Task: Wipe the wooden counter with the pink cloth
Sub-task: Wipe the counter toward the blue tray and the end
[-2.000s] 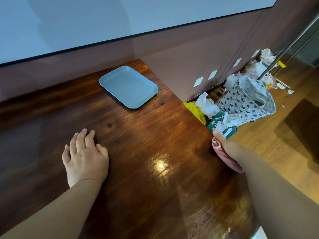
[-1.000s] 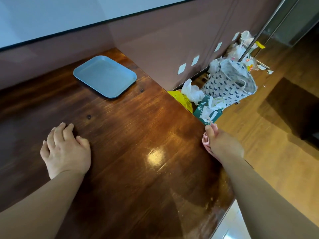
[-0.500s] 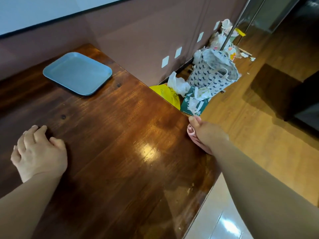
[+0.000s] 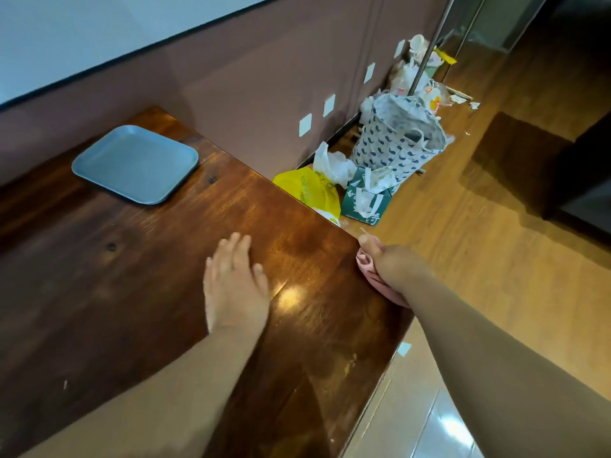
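Left hand [image 4: 234, 285] moved right across the glossy wooden counter [image 4: 139, 292], fingers now straight and loosely spread. Right hand [image 4: 393, 269] grips the bunched pink cloth [image 4: 372, 271] at the counter's right edge. Rectangular grey-blue tray [image 4: 135, 163] beyond the left fingertips.

I see a blue tray [image 4: 135, 163] lying flat near the far wall [image 4: 251, 81], which carries a row of small white squares [image 4: 305, 124]. Down on the wooden floor [image 4: 496, 259], a yellow plastic bag [image 4: 309, 190] sits against a crumpled white bag [image 4: 332, 163]. Just beside them stands a green tissue box [image 4: 363, 201] with paper scraps on it. Behind that I make out a patterned fabric bin [image 4: 393, 140], tilted, with more litter [image 4: 423, 71] heaped farther back around a metal pole [image 4: 429, 51].
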